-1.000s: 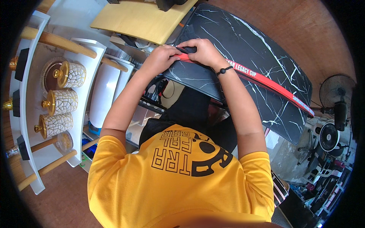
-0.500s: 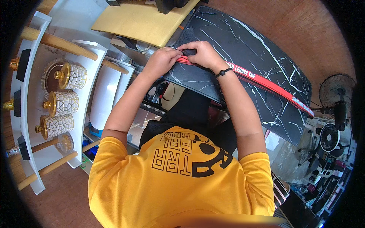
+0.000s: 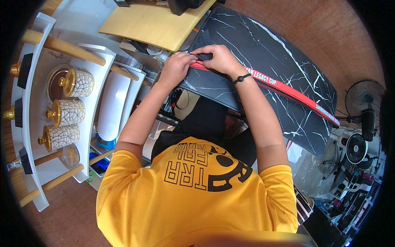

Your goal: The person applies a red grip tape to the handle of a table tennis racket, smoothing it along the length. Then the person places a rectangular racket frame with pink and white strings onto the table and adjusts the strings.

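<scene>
A long red ribbon-like strap [image 3: 290, 89] with white lettering lies slantwise across the black marble-patterned table [image 3: 267, 45]. My left hand [image 3: 177, 66] pinches its near-left end at the table's edge. Close against it, my right hand [image 3: 221, 61] has its thumb and index finger closed around a small piece of black material [image 3: 204, 57] that sits over the red end. How the black piece and the strap join is hidden by my fingers. A black beaded bracelet [image 3: 242, 77] circles my right wrist.
A yellowish board [image 3: 152, 24] stands beyond my left hand. White shelves at left hold patterned white-and-gold lidded jars [image 3: 68, 111] and a white cylindrical roll [image 3: 113, 105]. Two fans, one of them dark [image 3: 364, 103], stand at the far right.
My left forearm and elbow have swung slightly to the right, and my left hand has tilted a little. My right hand and the strap look nearly unchanged.
</scene>
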The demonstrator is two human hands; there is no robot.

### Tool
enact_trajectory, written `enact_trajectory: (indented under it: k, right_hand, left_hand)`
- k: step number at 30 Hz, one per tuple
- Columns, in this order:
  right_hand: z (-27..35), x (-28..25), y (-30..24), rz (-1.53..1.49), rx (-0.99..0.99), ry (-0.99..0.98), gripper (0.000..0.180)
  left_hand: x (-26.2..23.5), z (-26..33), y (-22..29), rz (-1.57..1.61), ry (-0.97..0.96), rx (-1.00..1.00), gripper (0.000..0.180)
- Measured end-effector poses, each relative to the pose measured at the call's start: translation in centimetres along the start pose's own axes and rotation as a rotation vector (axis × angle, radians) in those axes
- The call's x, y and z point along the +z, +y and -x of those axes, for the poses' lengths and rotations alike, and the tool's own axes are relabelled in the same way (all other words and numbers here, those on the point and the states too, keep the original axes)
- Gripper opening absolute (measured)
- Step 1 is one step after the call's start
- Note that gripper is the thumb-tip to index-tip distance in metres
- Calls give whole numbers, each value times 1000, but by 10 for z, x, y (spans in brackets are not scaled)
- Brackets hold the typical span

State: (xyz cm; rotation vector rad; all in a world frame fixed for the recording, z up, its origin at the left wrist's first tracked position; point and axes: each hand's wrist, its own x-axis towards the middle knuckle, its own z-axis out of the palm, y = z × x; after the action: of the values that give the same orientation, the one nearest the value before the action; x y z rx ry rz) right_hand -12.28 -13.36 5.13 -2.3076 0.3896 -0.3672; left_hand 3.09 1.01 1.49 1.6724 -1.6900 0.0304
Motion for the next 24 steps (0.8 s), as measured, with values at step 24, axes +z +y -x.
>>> enact_trajectory:
  k: [24]
  right_hand:
    - [2,0,-1,-14,-34,37,43]
  left_hand:
    - [4,0,2,-55,61,25,13]
